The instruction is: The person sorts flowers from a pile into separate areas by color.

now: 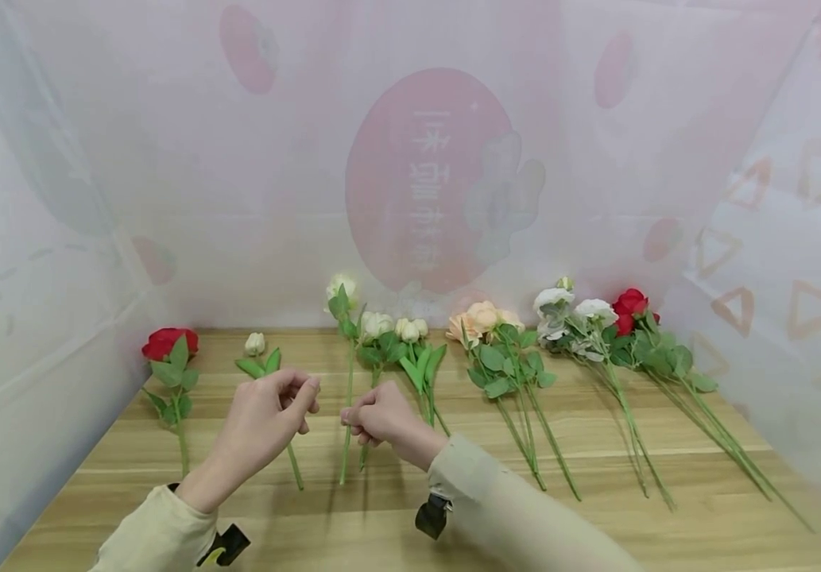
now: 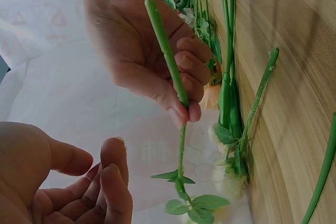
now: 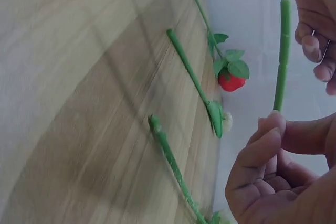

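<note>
Between its thumb and forefinger, my right hand (image 1: 385,417) pinches the green stem (image 2: 165,45) of a cream-white artificial flower (image 1: 342,291). The stem stands above the wooden table with its bloom pointing away and its cut end toward me. My left hand (image 1: 263,417) hovers just left of it, fingers loosely bent and holding nothing. In the right wrist view, the left hand (image 3: 317,40) is beside the stem's free end, apart from it. Under the left hand lies a white tulip (image 1: 255,344); another white flower (image 1: 376,325) lies close by the right hand.
A red rose (image 1: 169,343) lies at the far left of the table (image 1: 238,524). To the right lie white tulips (image 1: 412,329), peach flowers (image 1: 483,316), white flowers (image 1: 596,311) and red roses (image 1: 629,303). Printed cloth walls (image 1: 446,48) close off the back and sides.
</note>
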`<action>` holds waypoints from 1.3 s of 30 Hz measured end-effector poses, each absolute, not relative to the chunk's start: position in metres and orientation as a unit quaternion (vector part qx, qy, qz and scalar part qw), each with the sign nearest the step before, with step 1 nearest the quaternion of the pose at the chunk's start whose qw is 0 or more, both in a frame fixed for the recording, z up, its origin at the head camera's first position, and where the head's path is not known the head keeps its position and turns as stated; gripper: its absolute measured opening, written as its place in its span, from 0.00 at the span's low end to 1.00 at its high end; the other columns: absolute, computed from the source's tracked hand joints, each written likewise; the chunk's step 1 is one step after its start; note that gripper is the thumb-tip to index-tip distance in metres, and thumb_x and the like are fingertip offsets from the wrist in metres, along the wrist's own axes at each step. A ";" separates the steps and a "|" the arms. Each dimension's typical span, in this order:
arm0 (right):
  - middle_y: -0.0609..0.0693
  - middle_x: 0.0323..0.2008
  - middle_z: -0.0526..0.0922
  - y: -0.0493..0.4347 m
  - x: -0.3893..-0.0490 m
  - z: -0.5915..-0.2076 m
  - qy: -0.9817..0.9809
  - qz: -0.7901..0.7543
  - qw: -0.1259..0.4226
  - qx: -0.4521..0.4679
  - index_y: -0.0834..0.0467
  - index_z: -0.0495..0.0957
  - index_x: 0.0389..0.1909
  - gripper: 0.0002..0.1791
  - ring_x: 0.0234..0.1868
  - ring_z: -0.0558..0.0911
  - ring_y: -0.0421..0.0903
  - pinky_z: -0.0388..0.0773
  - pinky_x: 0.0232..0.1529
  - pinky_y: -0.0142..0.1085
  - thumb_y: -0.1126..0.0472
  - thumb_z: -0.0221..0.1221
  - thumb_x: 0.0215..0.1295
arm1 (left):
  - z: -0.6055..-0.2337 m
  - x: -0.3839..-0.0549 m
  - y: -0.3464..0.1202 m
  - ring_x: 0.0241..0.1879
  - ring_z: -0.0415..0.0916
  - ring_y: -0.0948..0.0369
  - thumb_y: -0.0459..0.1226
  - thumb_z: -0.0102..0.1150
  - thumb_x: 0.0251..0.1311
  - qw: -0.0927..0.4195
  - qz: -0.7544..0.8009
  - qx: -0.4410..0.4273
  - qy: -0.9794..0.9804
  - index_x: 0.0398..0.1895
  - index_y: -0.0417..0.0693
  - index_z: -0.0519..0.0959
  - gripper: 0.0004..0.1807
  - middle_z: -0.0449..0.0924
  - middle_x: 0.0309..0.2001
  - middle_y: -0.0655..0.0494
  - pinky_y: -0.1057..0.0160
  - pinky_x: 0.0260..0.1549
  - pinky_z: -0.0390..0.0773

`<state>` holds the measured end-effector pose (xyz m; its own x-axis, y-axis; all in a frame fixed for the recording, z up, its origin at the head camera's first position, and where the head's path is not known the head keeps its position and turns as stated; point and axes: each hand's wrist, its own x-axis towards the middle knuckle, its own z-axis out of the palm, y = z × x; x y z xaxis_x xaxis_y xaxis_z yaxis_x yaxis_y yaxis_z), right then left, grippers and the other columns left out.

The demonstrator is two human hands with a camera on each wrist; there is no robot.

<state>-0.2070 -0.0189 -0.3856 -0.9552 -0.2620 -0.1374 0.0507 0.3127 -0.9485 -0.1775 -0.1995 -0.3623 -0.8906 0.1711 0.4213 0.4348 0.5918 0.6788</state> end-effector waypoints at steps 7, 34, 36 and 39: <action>0.53 0.15 0.75 -0.017 -0.212 -0.390 0.791 -0.587 0.170 -0.040 0.66 0.80 0.19 0.15 0.13 0.69 0.41 0.64 0.15 0.30 0.68 0.61 0.66 | -0.361 -0.178 -0.200 0.18 0.77 0.65 0.37 0.54 0.72 0.143 -0.413 -0.172 -0.883 0.35 0.44 0.81 0.10 0.78 0.24 0.62 0.65 0.20 0.76; 0.46 0.02 0.62 -0.019 -0.226 -0.398 0.920 -0.322 0.161 -0.157 0.54 0.65 0.01 0.23 0.04 0.58 0.40 0.55 0.08 0.32 0.72 0.54 0.52 | -0.368 -0.182 -0.207 0.18 0.78 0.60 0.41 0.52 0.72 0.011 -0.339 -0.159 -0.927 0.22 0.50 0.78 0.17 0.75 0.18 0.61 0.63 0.18 0.75; 0.46 0.02 0.61 -0.021 -0.227 -0.399 0.929 -0.296 0.163 -0.154 0.54 0.64 0.01 0.23 0.04 0.56 0.39 0.53 0.08 0.32 0.72 0.53 0.51 | -0.369 -0.182 -0.207 0.18 0.78 0.60 0.41 0.52 0.72 0.005 -0.333 -0.160 -0.929 0.22 0.50 0.77 0.17 0.75 0.18 0.62 0.62 0.18 0.74; 0.45 0.02 0.59 -0.023 -0.228 -0.399 0.942 -0.256 0.164 -0.143 0.52 0.63 0.01 0.23 0.04 0.55 0.39 0.50 0.08 0.32 0.71 0.52 0.50 | -0.370 -0.183 -0.207 0.18 0.77 0.60 0.40 0.52 0.72 0.003 -0.330 -0.165 -0.929 0.21 0.50 0.76 0.18 0.75 0.18 0.62 0.62 0.17 0.73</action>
